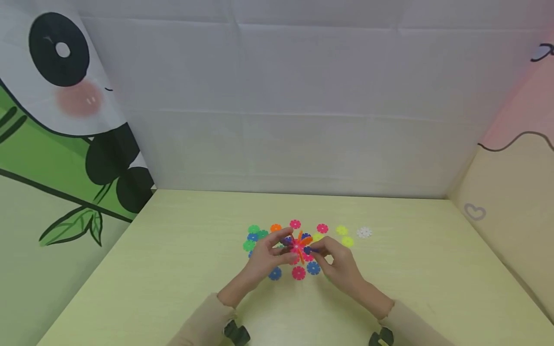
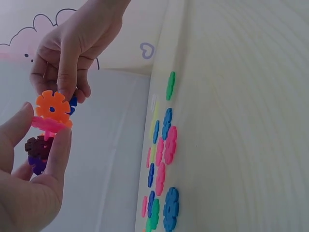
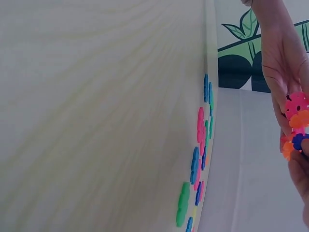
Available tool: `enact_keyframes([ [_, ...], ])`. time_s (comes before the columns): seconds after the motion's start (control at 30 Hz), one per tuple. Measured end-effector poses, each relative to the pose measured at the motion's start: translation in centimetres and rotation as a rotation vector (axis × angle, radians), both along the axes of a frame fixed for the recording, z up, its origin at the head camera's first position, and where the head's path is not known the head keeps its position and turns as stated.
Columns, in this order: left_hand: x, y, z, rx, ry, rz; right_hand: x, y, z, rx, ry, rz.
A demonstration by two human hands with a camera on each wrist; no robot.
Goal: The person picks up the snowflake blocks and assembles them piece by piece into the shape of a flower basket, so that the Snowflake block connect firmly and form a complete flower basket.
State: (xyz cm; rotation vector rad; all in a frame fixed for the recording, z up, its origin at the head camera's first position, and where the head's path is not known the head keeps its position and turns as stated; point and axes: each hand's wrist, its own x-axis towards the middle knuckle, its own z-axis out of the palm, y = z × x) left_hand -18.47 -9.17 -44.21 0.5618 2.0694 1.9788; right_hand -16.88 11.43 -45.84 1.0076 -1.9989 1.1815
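Observation:
My left hand grips a joined cluster of plastic snowflake discs between thumb and fingers, raised above the table. Pink and orange discs make up its middle. In the left wrist view, a dark brown disc and a purple disc stick out on the palm side. On the cluster's other side my right hand pinches a dark blue snowflake disc by its edge, right against an orange disc. In the right wrist view, fingertips partly cover this blue disc.
Loose snowflake discs lie flat on the pale table under and around both hands. Green discs and blue ones are at the left, pink discs in the middle, yellow discs and a white disc at the right.

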Motion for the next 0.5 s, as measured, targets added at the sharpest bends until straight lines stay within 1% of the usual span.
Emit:
enact_keyframes([
  [0.13, 0.22, 0.35, 0.28, -0.003, 0.018, -0.008, -0.19, 0.01, -0.14, -0.003, 0.020, 0.009],
  [0.3, 0.60, 0.74, 0.67, -0.037, 0.051, 0.000, -0.27, 0.03, -0.05, -0.009, 0.028, -0.014],
  [0.5, 0.78, 0.89, 0.47, -0.038, 0.052, 0.029, -0.60, -0.02, -0.21, -0.009, 0.077, 0.035],
])
